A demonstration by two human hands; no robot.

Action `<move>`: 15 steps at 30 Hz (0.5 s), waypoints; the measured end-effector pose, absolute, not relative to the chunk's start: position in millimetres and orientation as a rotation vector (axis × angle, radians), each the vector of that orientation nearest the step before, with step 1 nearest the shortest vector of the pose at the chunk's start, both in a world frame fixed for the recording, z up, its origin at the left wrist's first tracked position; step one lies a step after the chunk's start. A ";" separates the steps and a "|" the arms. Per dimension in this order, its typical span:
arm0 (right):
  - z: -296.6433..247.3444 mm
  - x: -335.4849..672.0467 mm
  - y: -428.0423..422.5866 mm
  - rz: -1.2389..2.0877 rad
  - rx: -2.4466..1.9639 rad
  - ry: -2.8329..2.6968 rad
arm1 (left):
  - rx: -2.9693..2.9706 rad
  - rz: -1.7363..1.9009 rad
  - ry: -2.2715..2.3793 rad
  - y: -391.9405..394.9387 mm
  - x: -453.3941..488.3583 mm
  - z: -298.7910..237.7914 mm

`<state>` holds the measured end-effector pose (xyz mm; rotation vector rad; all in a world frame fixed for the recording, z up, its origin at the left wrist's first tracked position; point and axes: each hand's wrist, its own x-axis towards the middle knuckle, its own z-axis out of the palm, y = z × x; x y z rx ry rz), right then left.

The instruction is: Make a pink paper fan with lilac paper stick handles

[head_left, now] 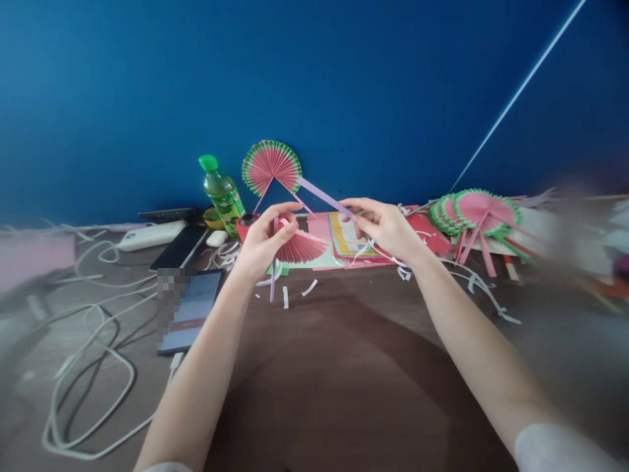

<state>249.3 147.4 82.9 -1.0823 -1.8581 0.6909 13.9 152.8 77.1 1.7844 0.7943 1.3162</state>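
Over the back of the desk, my left hand [268,239] pinches a pleated pink paper fan [302,248], partly spread, its pleats pointing right. A thin purple strip hangs below that hand. My right hand [378,223] grips the lower end of a flat lilac paper strip [324,195], which slants up and left. A finished pink fan with a green zigzag rim [272,167] stands against the blue wall behind, its two handles spread downward. The strip's upper end overlaps this fan's right edge in view. My fingertips on the right are partly hidden behind the hand.
A green-capped bottle [221,193] leans at the back left. Nearby lie a phone [191,314], a white power bank [152,236] and looping white cables [130,373]. Coloured paper sheets [351,239] lie behind my hands. More pink-green fans [479,213] are piled right, with paper scraps [285,297] scattered about.
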 end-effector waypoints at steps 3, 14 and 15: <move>95.7 237.5 130.0 0.644 -0.974 -1.912 | 1.813 1.417 0.865 155.5 10.8 77.5; 102.2 234.2 117.1 0.616 -1.009 -2.129 | 1.843 1.508 0.919 155.7 3.4 79.4; 101.8 234.4 117.4 0.617 -1.006 -2.134 | 1.849 1.515 0.918 155.5 3.4 79.6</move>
